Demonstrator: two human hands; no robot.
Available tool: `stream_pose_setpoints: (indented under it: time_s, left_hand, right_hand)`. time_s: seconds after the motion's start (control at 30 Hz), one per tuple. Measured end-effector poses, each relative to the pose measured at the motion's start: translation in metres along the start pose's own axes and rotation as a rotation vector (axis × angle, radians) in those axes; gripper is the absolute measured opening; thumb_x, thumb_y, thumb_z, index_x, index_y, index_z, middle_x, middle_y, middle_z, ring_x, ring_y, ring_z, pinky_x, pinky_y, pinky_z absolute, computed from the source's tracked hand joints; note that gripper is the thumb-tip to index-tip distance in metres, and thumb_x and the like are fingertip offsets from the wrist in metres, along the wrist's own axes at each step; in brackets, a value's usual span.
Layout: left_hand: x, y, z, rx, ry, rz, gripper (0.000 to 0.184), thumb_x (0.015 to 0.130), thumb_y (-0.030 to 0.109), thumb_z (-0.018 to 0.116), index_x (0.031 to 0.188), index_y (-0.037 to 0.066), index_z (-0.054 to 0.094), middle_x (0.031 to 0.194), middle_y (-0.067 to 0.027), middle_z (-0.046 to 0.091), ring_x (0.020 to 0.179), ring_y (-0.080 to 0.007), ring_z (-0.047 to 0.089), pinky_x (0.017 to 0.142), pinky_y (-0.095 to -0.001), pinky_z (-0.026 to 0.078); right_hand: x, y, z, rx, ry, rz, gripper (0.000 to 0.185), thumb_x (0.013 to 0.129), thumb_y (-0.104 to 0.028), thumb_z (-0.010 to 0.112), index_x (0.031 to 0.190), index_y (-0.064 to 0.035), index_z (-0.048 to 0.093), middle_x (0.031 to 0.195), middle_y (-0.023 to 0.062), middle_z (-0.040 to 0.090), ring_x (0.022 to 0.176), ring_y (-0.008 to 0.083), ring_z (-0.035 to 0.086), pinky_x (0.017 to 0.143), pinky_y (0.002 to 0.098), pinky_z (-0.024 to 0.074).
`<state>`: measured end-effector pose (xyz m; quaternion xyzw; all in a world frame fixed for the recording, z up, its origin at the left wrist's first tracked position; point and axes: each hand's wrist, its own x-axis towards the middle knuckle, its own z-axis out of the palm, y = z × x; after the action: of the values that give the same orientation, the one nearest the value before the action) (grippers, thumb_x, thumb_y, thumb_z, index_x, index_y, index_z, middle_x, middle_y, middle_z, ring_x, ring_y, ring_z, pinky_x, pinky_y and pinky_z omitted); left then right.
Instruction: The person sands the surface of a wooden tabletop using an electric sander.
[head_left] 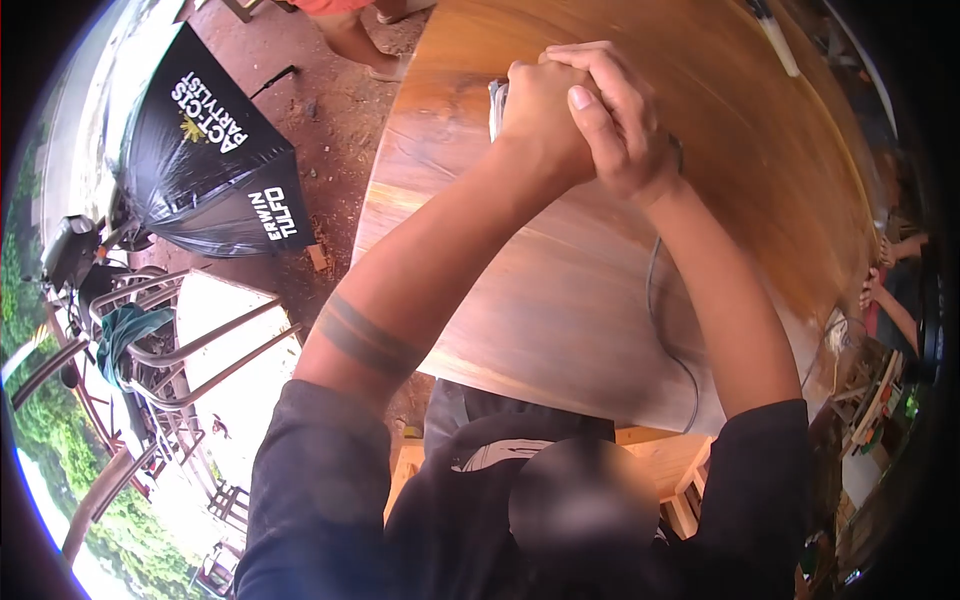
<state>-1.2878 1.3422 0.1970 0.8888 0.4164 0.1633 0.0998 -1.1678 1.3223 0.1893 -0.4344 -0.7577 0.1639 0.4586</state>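
Note:
Over the wide wooden tabletop (560,290), my two hands are together at the top of the view. My left hand (547,118) is closed, its fingers mostly hidden. Wrapped over its back is my right hand (622,120), thumb and fingers curled. A light grey, flat-edged object (496,108) pokes out past my left hand; the rest of it is covered, so its kind does not show. From under my right wrist a thin grey cable (652,290) runs across the wood to the table's near edge.
A black umbrella (215,150) with white lettering lies open on the ground at left. Below it are metal-framed chairs (200,350). A person's legs (350,45) are at top left, another person's hand (868,288) at far right. A long light-coloured stick (780,45) lies at the table's far side.

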Motion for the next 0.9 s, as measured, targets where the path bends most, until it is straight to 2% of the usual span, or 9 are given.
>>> stream_pose_setpoints:
  time_s: [0.17,0.3,0.4,0.43,0.53,0.57,0.7,0.8,0.9]
  left_hand:
    - [0.001,-0.043,-0.015,0.044,-0.045,-0.054,0.029,0.073,0.032,0.071,0.086,0.007,0.066,0.081,-0.0111,0.07,0.076,-0.0299,0.07,0.065,-0.0412,0.057]
    - [-0.002,-0.071,-0.035,0.106,-0.132,-0.051,0.026,0.079,0.028,0.065,0.092,0.006,0.068,0.088,-0.0128,0.072,0.084,-0.0284,0.073,0.069,-0.0399,0.059]
    - [-0.009,-0.095,-0.037,0.168,-0.051,0.009,0.026,0.079,0.029,0.066,0.09,0.005,0.068,0.088,-0.0134,0.072,0.084,-0.0287,0.072,0.068,-0.0411,0.059]
    - [-0.013,-0.101,-0.038,0.193,0.021,0.035,0.026,0.078,0.029,0.067,0.09,0.006,0.067,0.088,-0.013,0.072,0.084,-0.0294,0.072,0.067,-0.0418,0.058]
    - [-0.019,-0.131,-0.04,0.135,0.022,0.116,0.026,0.077,0.029,0.068,0.091,0.008,0.067,0.089,-0.0119,0.071,0.084,-0.0311,0.071,0.066,-0.0426,0.058]
    - [-0.021,-0.135,-0.042,0.138,0.035,0.082,0.026,0.075,0.028,0.07,0.091,0.008,0.067,0.092,-0.0111,0.07,0.088,-0.0315,0.07,0.069,-0.0436,0.058]
    - [-0.03,-0.156,-0.049,0.174,0.063,0.124,0.028,0.07,0.026,0.075,0.091,0.008,0.066,0.095,-0.0117,0.068,0.094,-0.0319,0.066,0.075,-0.0438,0.057]
    - [-0.036,-0.163,-0.059,0.188,-0.009,0.121,0.028,0.071,0.025,0.075,0.092,0.009,0.066,0.095,-0.0114,0.068,0.093,-0.0324,0.066,0.074,-0.0434,0.056]
    - [-0.04,-0.173,-0.062,0.152,0.019,0.158,0.027,0.072,0.025,0.075,0.093,0.009,0.066,0.095,-0.0113,0.068,0.093,-0.0322,0.065,0.075,-0.0434,0.056]
  right_hand:
    - [0.033,0.004,0.035,0.006,0.01,-0.063,0.026,0.091,-0.023,0.053,0.1,-0.0016,0.064,0.093,0.0164,0.065,0.09,0.0341,0.065,0.08,0.0444,0.0526]
    - [0.052,-0.004,0.057,-0.02,-0.054,-0.007,0.027,0.091,-0.024,0.053,0.102,-0.0015,0.062,0.099,0.0172,0.065,0.092,0.0345,0.065,0.081,0.046,0.0543]
    - [0.061,-0.007,0.078,-0.008,-0.016,-0.038,0.027,0.094,-0.02,0.05,0.107,0.0004,0.063,0.094,0.017,0.062,0.089,0.0327,0.063,0.081,0.0428,0.0507]
    - [0.064,-0.005,0.085,-0.008,0.0,-0.07,0.026,0.094,-0.021,0.051,0.106,-0.0008,0.062,0.098,0.0179,0.063,0.092,0.0349,0.063,0.082,0.0446,0.0511]
    - [0.07,-0.003,0.111,-0.042,0.096,-0.117,0.026,0.094,-0.021,0.052,0.108,-0.0012,0.06,0.102,0.0191,0.064,0.096,0.0375,0.063,0.084,0.0464,0.0513]
    - [0.073,-0.008,0.112,-0.025,0.036,-0.054,0.025,0.093,-0.021,0.053,0.108,-0.0018,0.059,0.104,0.0188,0.065,0.097,0.0379,0.064,0.085,0.0473,0.0515]
    - [0.083,-0.013,0.142,-0.058,0.217,-0.122,0.029,0.089,-0.027,0.056,0.1,-0.0004,0.061,0.101,0.0181,0.067,0.098,0.0331,0.066,0.089,0.0463,0.0518]
    - [0.089,-0.027,0.129,0.141,0.209,-0.167,0.014,0.091,-0.012,0.055,0.086,0.0006,0.053,0.088,0.0242,0.056,0.087,0.043,0.057,0.08,0.0497,0.0467]
    - [0.086,-0.02,0.155,-0.063,0.176,-0.073,0.031,0.089,-0.029,0.055,0.103,-0.0009,0.061,0.102,0.0179,0.067,0.098,0.0328,0.066,0.09,0.0459,0.0514]
